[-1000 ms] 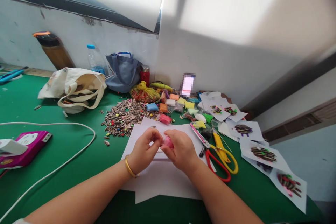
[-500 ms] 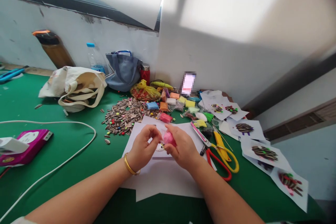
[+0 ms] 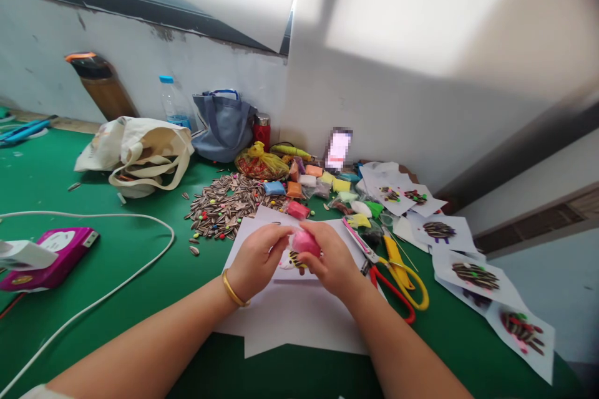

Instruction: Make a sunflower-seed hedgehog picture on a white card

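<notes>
A packet of pink modelling clay [image 3: 306, 242] in clear wrapping is between my two hands, above the white paper [image 3: 266, 312]. My right hand [image 3: 333, 262] grips it from the side, thumb below and fingers on top. With pinched fingertips, my left hand [image 3: 261, 255] has the wrapping's left edge; a gold bangle circles that wrist. Under the packet, a small decorated figure [image 3: 294, 260] in white, yellow and black shows on the paper, partly hidden by my hands. A red clay packet [image 3: 298, 209] lies just beyond my fingers.
Striped sunflower seeds [image 3: 224, 199] with coloured beads are heaped at left. Scissors [image 3: 374, 255] and a yellow cutter [image 3: 397, 262] lie at right, near seed-picture cards [image 3: 472, 274]. Several clay packets [image 3: 341, 185], a propped phone [image 3: 337, 149] and bags [image 3: 224, 124] stand behind. A white cable [image 3: 171, 230] crosses the left.
The pink packet has turned and more of its clay shows between my hands. My left fingers have come closer to it. More of the figure beneath is visible. The camera view has shifted slightly.
</notes>
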A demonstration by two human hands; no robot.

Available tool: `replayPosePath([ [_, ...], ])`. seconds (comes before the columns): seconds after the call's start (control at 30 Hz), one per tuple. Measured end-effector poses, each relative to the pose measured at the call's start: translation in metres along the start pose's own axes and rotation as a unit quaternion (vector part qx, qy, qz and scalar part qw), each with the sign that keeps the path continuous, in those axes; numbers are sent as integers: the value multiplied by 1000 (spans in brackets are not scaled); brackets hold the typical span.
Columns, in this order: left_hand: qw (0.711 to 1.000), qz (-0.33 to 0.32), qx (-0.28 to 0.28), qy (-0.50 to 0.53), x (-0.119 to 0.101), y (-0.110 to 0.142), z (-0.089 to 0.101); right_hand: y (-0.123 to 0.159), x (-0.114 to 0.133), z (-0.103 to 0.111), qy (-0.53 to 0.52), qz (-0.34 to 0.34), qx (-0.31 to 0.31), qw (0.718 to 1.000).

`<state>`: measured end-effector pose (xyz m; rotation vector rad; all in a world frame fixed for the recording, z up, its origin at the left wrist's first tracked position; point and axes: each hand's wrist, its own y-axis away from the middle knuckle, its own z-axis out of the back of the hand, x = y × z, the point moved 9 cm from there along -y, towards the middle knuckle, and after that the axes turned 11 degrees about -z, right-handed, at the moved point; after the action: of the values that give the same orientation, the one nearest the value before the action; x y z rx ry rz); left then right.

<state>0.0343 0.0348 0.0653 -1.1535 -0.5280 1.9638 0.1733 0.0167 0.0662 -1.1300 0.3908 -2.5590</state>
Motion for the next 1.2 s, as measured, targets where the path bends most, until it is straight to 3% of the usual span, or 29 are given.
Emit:
replayPosePath([
  [0.13, 1000, 1, 16, -7, 4, -1, 0, -2, -15, -1, -22, -80, 8, 997],
  [0.43, 999, 16, 26, -21, 3, 0, -3, -2, 2, -9, 9, -11, 41, 999],
  [0.67, 1000, 0, 3, -3, 0, -5, 2, -2, 3, -9, -9, -33, 47, 998],
  [0.87, 1000, 2, -21, -11, 3, -4, 7, -5, -7, -6, -43, -105, 61, 992],
  [1.1, 992, -118, -24, -31, -14, -3, 8, -2, -14, -12, -92, -142, 103, 980],
  [1.2, 990, -140, -6, -27, -17, -5, 7, -1, -15, -15, -123, -154, 127, 972],
])
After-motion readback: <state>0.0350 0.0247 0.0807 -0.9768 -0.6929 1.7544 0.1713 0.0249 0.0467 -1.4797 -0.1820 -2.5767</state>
